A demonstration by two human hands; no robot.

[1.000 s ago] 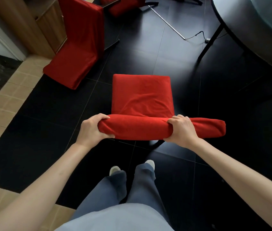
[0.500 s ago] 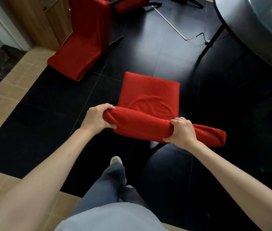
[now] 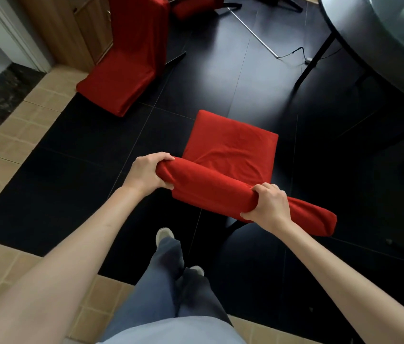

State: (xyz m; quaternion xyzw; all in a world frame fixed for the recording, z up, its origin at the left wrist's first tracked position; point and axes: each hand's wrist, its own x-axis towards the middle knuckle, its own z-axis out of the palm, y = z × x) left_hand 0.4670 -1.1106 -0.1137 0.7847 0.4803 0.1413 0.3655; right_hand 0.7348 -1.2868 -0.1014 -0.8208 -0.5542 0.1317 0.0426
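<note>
A red fabric-covered chair (image 3: 230, 150) stands on the black floor in front of me, its seat facing away. My left hand (image 3: 147, 173) grips the left end of the chair's padded backrest top (image 3: 210, 192). My right hand (image 3: 269, 207) grips the same backrest top further right, fingers curled over it. The backrest's right end sticks out past my right hand. The chair's dark legs are mostly hidden under the seat.
A second red chair (image 3: 126, 63) stands at the upper left beside a wooden cabinet (image 3: 72, 28). A dark round table (image 3: 379, 38) fills the upper right, its leg (image 3: 315, 60) near a cable on the floor. Tan tiles (image 3: 10, 135) border the black floor at left. My feet are below the chair.
The chair has turned clockwise and shifted right in view, with both hands still gripping its backrest. My legs have stepped, one foot now ahead of the other.
</note>
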